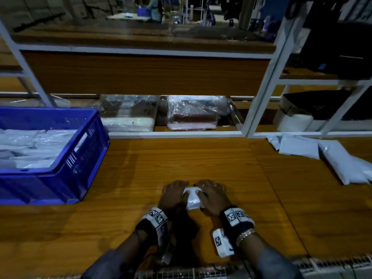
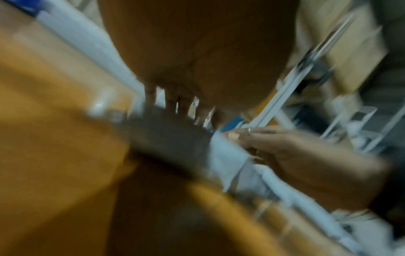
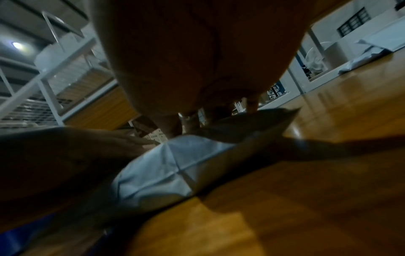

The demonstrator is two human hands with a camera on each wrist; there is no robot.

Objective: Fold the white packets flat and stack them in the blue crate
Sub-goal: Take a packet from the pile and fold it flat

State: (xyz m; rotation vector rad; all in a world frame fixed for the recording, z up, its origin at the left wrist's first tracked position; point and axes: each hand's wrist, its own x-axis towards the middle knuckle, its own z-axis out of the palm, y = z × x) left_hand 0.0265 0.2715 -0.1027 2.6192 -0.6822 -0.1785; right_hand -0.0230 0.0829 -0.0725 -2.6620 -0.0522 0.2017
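Left hand: the left hand [image 1: 173, 193] lies palm down on the left part of a white packet [image 1: 192, 198], knuckles up, fingers bent over its far edge and pressing it to the worktop [image 1: 221, 162]. In the left wrist view the fingers [image 2: 171, 100] point down onto the packet (that view is badly blurred).
Right hand: the right hand [image 1: 212, 195] mirrors it on the right part of the packet, palm down, fingers curled over the far edge, a ring on one finger. In the right wrist view its fingers [image 3: 252, 104] press down on the packet's far flap.
Hold: both hands bear on the same packet, close together with only a strip of it showing between them; whether the thumbs are tucked under it I cannot tell.
Packet in work: small, white, creased, with fold lines crossing its top in the right wrist view [image 3: 175, 166]; it lies on the worktop near the front edge, centre.
Blue crate: the blue crate [image 1: 80, 158] stands on the worktop to the left, well apart from the hands, with white packets [image 1: 36, 146] lying inside it.
Loose packets: more white packets [image 1: 322, 154] lie flat at the far right of the worktop, overlapping one another.
Shelf: behind the worktop, a shelf [image 1: 181, 134] holds clear plastic-wrapped bundles [image 1: 193, 111].
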